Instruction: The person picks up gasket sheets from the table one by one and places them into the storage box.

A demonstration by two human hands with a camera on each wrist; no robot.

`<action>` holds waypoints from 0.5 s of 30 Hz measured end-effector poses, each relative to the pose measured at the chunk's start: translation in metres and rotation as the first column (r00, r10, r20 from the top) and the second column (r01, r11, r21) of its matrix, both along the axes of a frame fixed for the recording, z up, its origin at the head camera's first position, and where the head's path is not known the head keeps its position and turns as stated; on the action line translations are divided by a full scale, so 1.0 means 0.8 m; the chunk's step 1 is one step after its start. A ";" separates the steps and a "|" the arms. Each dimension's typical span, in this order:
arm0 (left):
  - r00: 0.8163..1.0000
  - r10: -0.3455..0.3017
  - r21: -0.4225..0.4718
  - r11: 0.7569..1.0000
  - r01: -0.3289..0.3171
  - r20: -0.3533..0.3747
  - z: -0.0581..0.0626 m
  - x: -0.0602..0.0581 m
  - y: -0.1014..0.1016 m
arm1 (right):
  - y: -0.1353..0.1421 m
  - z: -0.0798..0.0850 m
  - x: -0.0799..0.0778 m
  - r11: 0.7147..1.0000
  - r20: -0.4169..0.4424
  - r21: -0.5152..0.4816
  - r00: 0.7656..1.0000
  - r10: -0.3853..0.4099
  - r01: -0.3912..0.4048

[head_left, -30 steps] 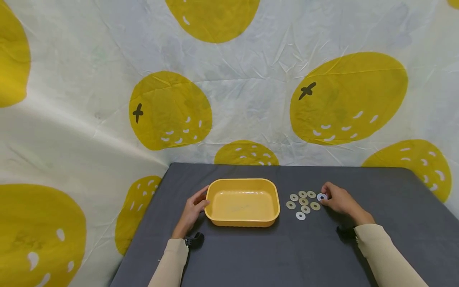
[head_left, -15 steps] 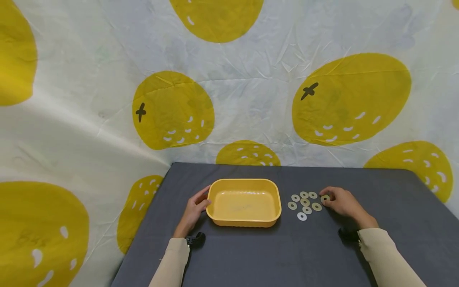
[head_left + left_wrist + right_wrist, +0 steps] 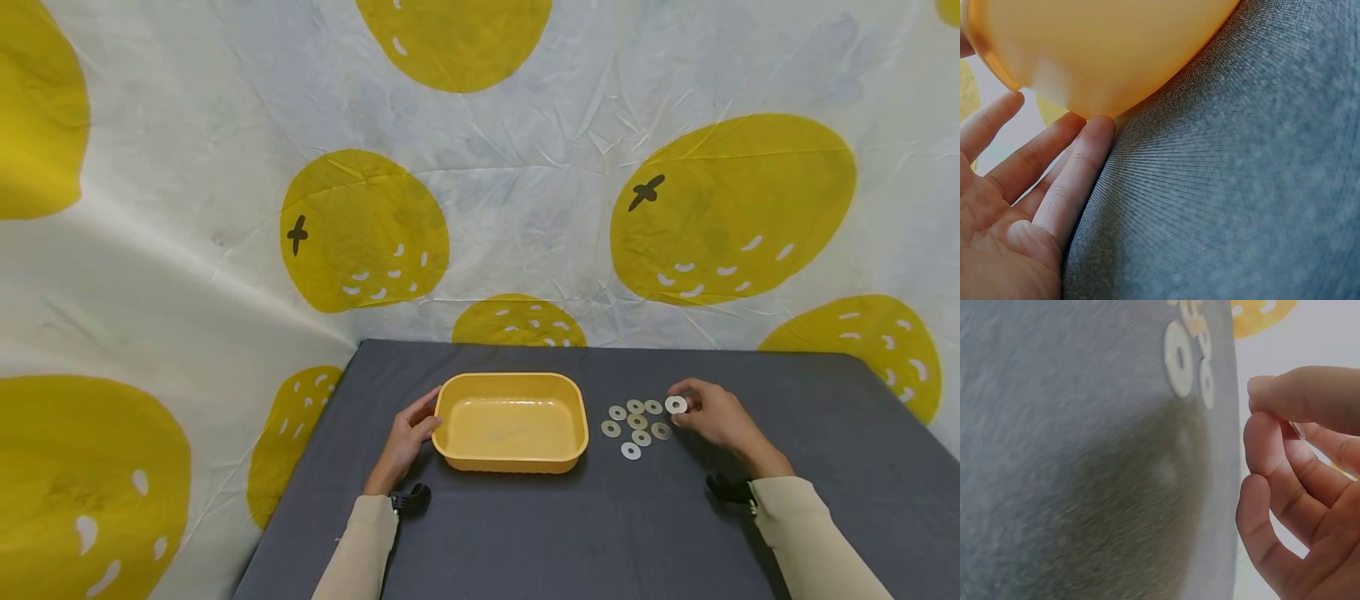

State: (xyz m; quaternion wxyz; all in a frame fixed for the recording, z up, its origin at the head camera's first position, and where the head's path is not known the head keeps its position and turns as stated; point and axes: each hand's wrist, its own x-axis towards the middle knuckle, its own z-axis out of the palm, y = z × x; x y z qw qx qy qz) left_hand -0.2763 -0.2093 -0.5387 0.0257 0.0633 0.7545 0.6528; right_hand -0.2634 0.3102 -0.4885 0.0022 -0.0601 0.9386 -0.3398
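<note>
In the head view a yellow plastic basin (image 3: 510, 465) stands on the dark cloth. My left hand (image 3: 405, 433) holds its left side, thumb at the rim and the other fingers along the outer wall. The left wrist view has those fingertips against the basin's wall (image 3: 1104, 56), low by the cloth. My right hand (image 3: 716, 412) pinches a flat round washer (image 3: 676, 404) between thumb and fingers, raised over the cloth. In the right wrist view only a thin edge of that washer (image 3: 1297, 430) shows behind the fingers.
Several flat washers (image 3: 637, 422) lie in a loose group between basin and right hand. One paler washer (image 3: 631, 451) is nearest the front. The dark table cloth (image 3: 555, 533) meets a fruit-print curtain (image 3: 525, 233) behind and at left.
The right hand's fingers have shifted slightly, and the washer is now lifted and tilted toward the camera. The left hand stays at the basin; the group of washers lies as before.
</note>
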 end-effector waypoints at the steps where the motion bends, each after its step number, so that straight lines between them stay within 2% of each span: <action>1: 1.000 0.002 -0.001 1.000 -0.002 0.002 0.000 0.000 0.000 | -0.002 0.003 0.000 1.000 -0.006 0.000 1.000 0.002 -0.002; 7: 1.000 -0.005 -0.009 1.000 0.005 -0.015 -0.002 -0.001 -0.001 | -0.014 0.015 -0.001 0.999 -0.067 0.029 0.998 0.022 -0.021; 15: 1.000 -0.008 -0.005 1.000 0.008 -0.011 0.000 0.000 0.000 | -0.035 0.031 -0.004 0.998 -0.180 0.053 0.983 0.035 -0.026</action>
